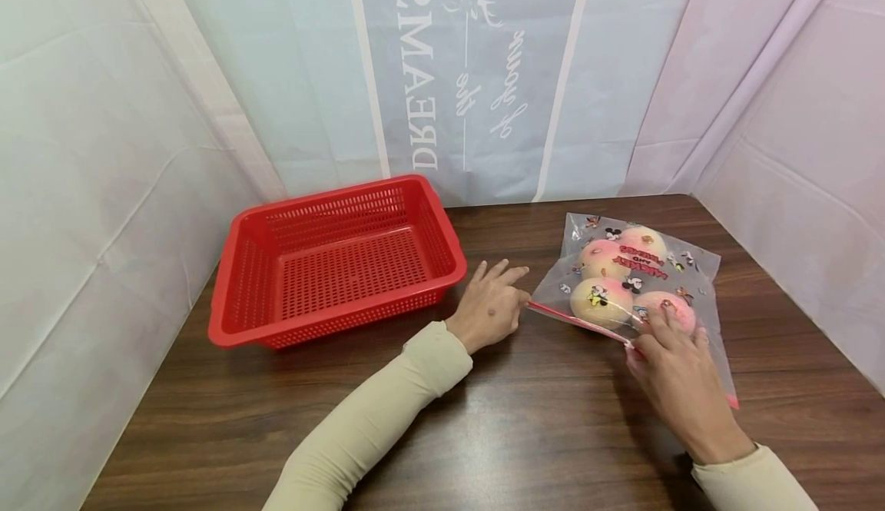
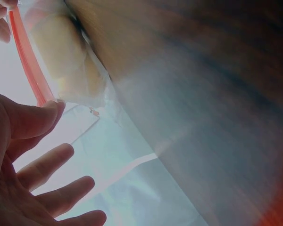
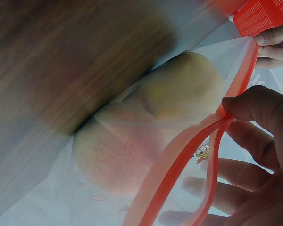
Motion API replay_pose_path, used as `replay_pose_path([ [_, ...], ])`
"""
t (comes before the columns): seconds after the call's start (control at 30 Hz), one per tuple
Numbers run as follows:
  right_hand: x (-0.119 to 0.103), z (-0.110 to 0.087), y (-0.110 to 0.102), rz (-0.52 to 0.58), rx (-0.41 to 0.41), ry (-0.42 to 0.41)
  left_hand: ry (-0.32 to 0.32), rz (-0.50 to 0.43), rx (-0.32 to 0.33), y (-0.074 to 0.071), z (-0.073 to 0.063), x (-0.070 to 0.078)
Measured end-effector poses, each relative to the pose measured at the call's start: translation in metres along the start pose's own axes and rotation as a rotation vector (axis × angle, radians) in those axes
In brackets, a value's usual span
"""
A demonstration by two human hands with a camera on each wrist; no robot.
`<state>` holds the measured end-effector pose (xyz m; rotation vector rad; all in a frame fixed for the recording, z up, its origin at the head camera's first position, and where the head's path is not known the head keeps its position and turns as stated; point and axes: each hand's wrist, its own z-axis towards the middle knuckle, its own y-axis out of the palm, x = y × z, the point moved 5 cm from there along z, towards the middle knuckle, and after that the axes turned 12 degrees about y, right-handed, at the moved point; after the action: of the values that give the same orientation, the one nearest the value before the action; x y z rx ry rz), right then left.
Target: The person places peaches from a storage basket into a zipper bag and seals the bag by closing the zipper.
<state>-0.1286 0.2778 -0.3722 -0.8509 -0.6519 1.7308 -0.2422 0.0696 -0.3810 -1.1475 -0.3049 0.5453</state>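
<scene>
A clear zip bag (image 1: 650, 265) printed with cartoon figures and red lettering lies on the right of the table. Several pink and yellow peaches (image 1: 600, 301) are inside it. With thumb and forefinger, my left hand (image 1: 488, 307) pinches the left end of the bag's red zip strip (image 2: 30, 66); its other fingers are spread. My right hand (image 1: 681, 384) pinches the strip partway along between thumb and forefinger. To the right of this pinch the red edges (image 3: 167, 174) stand apart, while on the left they lie together. The right hand's other fingers rest against the bag.
A red perforated plastic basket (image 1: 346, 310) stands on the left, close to my left forearm. The dark wooden table (image 1: 525, 426) meets a printed cloth backdrop (image 1: 470, 73) at the back, with pale cloth walls on both sides.
</scene>
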Motion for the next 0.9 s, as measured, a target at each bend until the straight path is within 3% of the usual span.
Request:
replay_pose_path([
  [0.6,0.0038,-0.0031,-0.0033,0.004,-0.004,0.010,0.004,-0.013,0.008,-0.0008,-0.0006,0.0006],
  [0.9,0.0067,-0.0058,-0.0034,-0.061,-0.030,0.026,0.011,-0.003,0.010,-0.0012,-0.0007,0.0007],
])
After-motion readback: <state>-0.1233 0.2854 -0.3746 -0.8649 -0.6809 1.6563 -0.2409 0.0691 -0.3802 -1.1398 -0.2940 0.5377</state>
